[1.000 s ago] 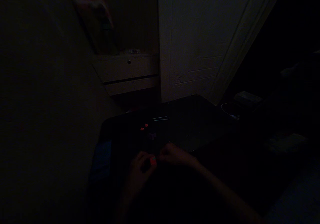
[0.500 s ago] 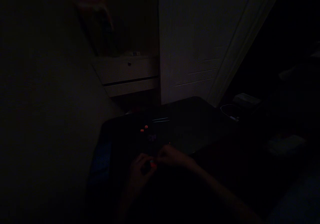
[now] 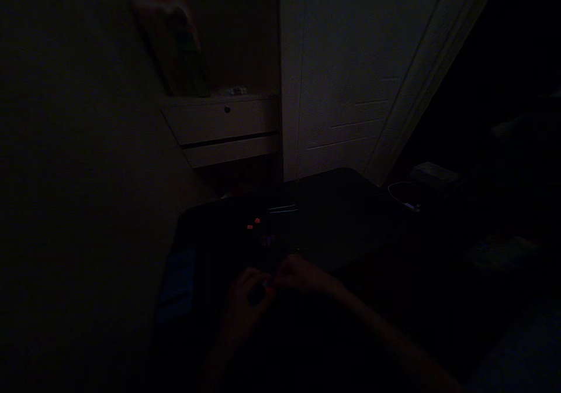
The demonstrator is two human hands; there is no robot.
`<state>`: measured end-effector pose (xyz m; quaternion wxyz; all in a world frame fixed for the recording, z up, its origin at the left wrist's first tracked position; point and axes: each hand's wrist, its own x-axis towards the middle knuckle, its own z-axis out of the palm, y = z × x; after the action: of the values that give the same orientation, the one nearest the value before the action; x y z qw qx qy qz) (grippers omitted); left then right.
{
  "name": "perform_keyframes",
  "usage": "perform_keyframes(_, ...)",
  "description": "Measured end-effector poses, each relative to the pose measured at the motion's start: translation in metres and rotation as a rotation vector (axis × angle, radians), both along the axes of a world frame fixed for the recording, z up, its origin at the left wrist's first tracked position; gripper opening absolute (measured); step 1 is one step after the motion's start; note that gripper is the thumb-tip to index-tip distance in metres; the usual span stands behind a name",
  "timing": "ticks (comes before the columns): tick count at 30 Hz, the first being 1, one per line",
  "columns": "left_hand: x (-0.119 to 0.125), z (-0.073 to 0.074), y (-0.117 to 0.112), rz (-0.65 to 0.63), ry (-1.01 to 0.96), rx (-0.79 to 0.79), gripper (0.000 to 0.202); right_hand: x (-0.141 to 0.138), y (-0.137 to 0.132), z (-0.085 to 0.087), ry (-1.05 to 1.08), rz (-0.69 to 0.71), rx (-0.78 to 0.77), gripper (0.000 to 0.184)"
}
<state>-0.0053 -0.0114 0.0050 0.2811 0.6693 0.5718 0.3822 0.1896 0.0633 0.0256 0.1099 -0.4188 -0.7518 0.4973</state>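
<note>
The scene is very dark. My left hand (image 3: 248,293) pinches a small piece (image 3: 269,288), red with a pale bluish part, between thumb and fingertips. My right hand (image 3: 298,272) is closed right beside it, its fingertips meeting the piece; whatever they grip is hidden. Beyond the hands on the dark table (image 3: 333,217) lie two small orange-red pieces, one nearer (image 3: 249,227) and one farther (image 3: 258,221). A cluster of small purplish pieces (image 3: 267,240) sits closer to my hands. Two thin pale prongs, perhaps tweezers (image 3: 283,209), lie behind them.
A dark-blue flat object (image 3: 176,282) lies at the table's left edge. Behind stand a drawer unit (image 3: 228,124) and a pale door (image 3: 342,89). To the right are a white cable (image 3: 398,185) and a pale box (image 3: 433,173).
Both hands stay almost in place, with the right fingertips still at the small piece. The view has shifted very slightly, and less red shows between the hands.
</note>
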Motion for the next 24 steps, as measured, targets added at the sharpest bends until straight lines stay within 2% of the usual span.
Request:
perform_keyframes(7, -0.0003, 0.0026, -0.0003, -0.011, 0.009, -0.001, 0.017, -0.0039, -0.0009, 0.0034, -0.022, -0.01, 0.008, 0.018)
perform_keyframes(15, -0.0015, -0.0035, 0.0001, -0.01, 0.019, -0.01, 0.018, 0.0016, -0.0053, 0.0083, 0.012, 0.003, -0.071, 0.026)
perform_keyframes(24, -0.0008, -0.0014, 0.0006, -0.016, 0.004, 0.007, 0.02, 0.0012, -0.0043, 0.0, 0.018, -0.008, -0.031, 0.019)
